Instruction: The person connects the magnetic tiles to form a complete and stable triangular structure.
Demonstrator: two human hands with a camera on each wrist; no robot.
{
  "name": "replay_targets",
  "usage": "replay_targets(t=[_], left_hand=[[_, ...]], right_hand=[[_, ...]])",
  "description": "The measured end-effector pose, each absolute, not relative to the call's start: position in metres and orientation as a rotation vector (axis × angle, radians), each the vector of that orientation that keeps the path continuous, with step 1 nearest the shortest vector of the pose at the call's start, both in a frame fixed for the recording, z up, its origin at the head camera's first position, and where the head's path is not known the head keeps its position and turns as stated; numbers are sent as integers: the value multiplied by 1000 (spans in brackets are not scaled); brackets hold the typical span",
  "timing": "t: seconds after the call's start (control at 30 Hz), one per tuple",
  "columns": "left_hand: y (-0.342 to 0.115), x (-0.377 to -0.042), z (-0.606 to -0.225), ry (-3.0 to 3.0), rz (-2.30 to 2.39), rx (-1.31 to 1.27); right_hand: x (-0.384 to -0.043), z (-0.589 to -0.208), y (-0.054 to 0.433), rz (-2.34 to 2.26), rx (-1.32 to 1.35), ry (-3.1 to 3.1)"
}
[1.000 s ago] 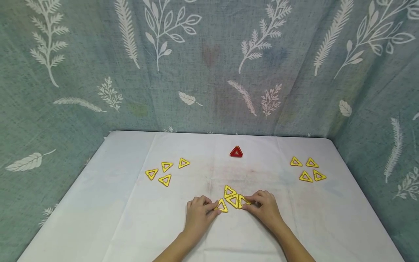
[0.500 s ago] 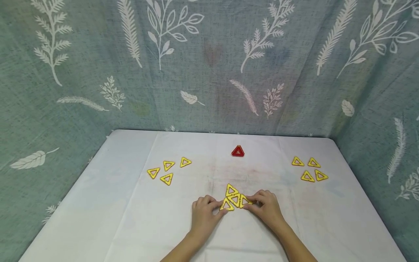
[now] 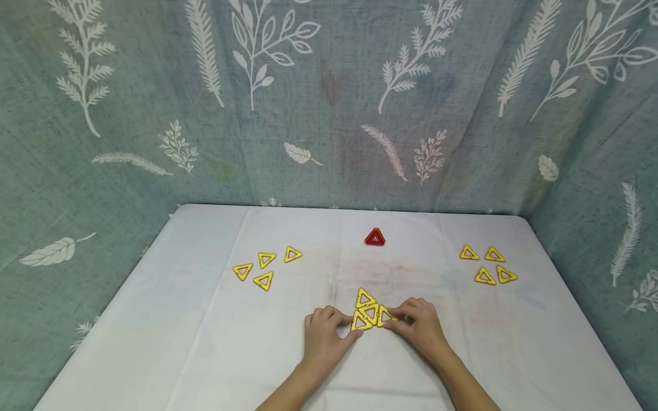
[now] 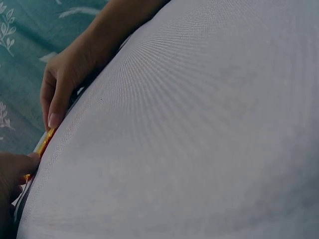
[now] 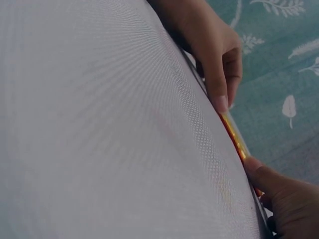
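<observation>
Four-sided contact is absent; several yellow triangular tiles with open centres lie flat together on the white cloth in the head view. My left hand (image 3: 324, 339) pinches the left tile (image 3: 366, 321) between thumb and fingers. That tile sits against the middle tile (image 3: 370, 306). A top tile (image 3: 358, 298) adjoins the middle one, with no hand on it. On the other side, my right hand (image 3: 418, 325) pinches the right tile (image 3: 380, 315), which also meets the middle tile. Both wrist views show the tiles edge-on as a thin yellow strip (image 5: 235, 137) between the hands.
A red triangular piece (image 3: 374, 242) lies at the back of the table. Several loose yellow tiles (image 3: 269, 279) are spread at the left, and several more (image 3: 485, 281) at the right. A leaf-patterned green curtain (image 3: 308, 125) surrounds the table's back and sides.
My left hand has moved right, bringing its tile from slightly apart to against the middle tile. My right hand keeps its hold. The head view has shifted slightly.
</observation>
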State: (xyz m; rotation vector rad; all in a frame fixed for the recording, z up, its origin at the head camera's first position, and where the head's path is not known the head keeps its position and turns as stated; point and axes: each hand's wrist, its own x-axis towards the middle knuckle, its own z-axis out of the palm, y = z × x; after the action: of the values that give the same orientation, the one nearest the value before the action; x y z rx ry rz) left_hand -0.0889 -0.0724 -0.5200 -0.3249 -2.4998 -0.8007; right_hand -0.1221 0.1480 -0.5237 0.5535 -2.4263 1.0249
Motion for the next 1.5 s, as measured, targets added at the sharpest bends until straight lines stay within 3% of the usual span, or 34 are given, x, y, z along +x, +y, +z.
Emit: replay_targets(t=[0.47, 1.0, 1.5], left_hand=[[-71, -92, -518, -2575, -900, -336], [-71, -136, -511, -2815, -898, -324], [-74, -139, -511, -2830, -1011, -298]], right_hand=[[-121, -520, 152, 1022, 547, -2452], [-123, -524, 151, 1098, 602, -2425], [-122, -523, 147, 975, 506, -2489]])
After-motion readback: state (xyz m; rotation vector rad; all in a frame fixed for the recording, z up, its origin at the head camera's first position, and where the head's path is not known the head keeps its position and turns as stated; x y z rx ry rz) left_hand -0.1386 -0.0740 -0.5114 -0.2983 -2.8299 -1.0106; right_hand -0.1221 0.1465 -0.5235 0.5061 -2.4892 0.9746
